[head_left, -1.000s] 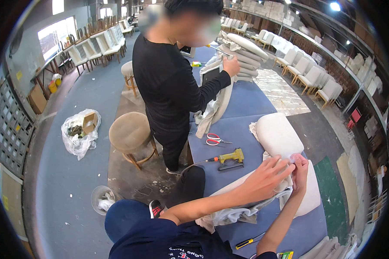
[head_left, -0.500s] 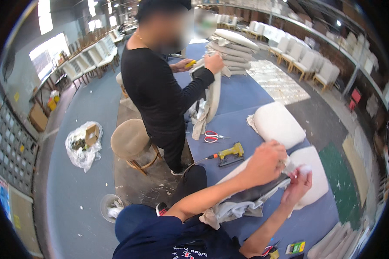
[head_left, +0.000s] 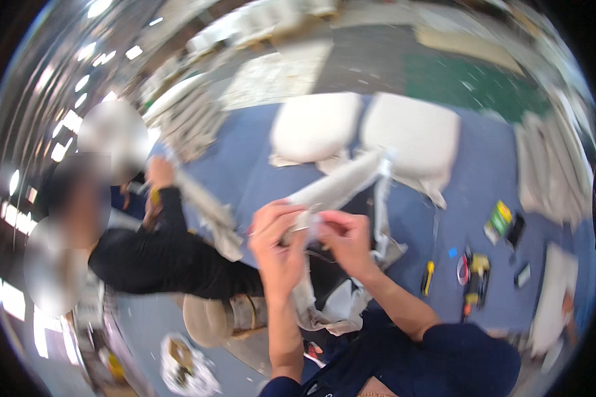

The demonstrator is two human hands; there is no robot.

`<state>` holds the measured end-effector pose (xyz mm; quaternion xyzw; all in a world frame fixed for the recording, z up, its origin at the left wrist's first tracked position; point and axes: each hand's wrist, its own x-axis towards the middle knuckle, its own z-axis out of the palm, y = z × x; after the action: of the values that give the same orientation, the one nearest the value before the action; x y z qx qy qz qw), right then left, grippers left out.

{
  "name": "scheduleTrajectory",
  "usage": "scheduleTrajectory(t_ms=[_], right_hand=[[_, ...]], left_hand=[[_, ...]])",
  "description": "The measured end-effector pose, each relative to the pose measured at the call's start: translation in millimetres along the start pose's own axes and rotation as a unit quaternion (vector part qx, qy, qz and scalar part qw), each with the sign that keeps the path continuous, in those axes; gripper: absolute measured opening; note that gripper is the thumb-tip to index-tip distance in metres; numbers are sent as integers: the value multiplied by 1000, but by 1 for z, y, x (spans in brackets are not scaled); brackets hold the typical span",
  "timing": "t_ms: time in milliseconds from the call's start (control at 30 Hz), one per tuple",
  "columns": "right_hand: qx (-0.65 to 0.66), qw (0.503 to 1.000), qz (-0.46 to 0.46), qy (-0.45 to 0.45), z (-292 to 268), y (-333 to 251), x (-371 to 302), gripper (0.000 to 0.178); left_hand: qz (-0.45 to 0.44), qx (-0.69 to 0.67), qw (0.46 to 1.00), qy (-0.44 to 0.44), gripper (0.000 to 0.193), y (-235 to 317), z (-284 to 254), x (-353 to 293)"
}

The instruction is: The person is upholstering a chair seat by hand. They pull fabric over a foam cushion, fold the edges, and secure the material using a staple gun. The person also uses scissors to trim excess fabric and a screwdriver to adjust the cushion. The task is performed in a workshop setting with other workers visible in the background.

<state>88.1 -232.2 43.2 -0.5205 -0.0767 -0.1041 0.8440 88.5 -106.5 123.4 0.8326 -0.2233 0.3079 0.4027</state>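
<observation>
In front of me stands a padded cushion (head_left: 341, 185) with a light beige cover, its dark underside (head_left: 331, 274) and loose cover edges facing me. My left hand (head_left: 277, 241) is raised over it, fingers pinched on a fold of the beige fabric (head_left: 302, 220). Close against it, my right hand (head_left: 347, 239) has thumb and fingertips pressed together at a small whitish tuft (head_left: 315, 230). Motion blurs the fingertips, and the tuft looks like wadding. Below the hands, white lining (head_left: 341, 301) and crumpled cover cloth hang toward my lap.
Two beige cushions (head_left: 318, 126) lie on the blue table beyond. At right are a yellow utility knife (head_left: 428, 278), red-handled scissors (head_left: 463, 268), a yellow-black tool (head_left: 477, 284) and stacked covers (head_left: 553, 169). A co-worker's black sleeve (head_left: 159, 261) is close on my left, near a stool (head_left: 205, 321).
My view has swung right, bringing the table's right side into sight. My hands, apart before, are now fingertip to fingertip over the cushion. The co-worker appears further left.
</observation>
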Motion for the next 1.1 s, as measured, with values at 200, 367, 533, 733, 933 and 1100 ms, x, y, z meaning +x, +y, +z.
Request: scheduleTrajectory(t_ms=[200, 367, 533, 733, 933, 1100], right_hand=[[73, 996, -23, 53, -10, -22, -15, 9], [8, 996, -35, 84, -31, -28, -19, 17], [-31, 997, -73, -15, -74, -48, -14, 29], [-313, 919, 56, 234, -251, 31, -51, 27], [-630, 674, 317, 220, -367, 147, -122, 26], [-670, 658, 290, 185, -370, 163, -129, 27]], left_hand=[[63, 11, 997, -47, 18, 32, 14, -6], [120, 1, 988, -100, 19, 39, 28, 2], [127, 5, 985, -117, 21, 47, 48, 14], [110, 16, 989, -98, 9, 27, 40, 17], [128, 22, 983, -127, 25, 3, 40, 24], [117, 9, 985, -128, 28, 4, 44, 31]])
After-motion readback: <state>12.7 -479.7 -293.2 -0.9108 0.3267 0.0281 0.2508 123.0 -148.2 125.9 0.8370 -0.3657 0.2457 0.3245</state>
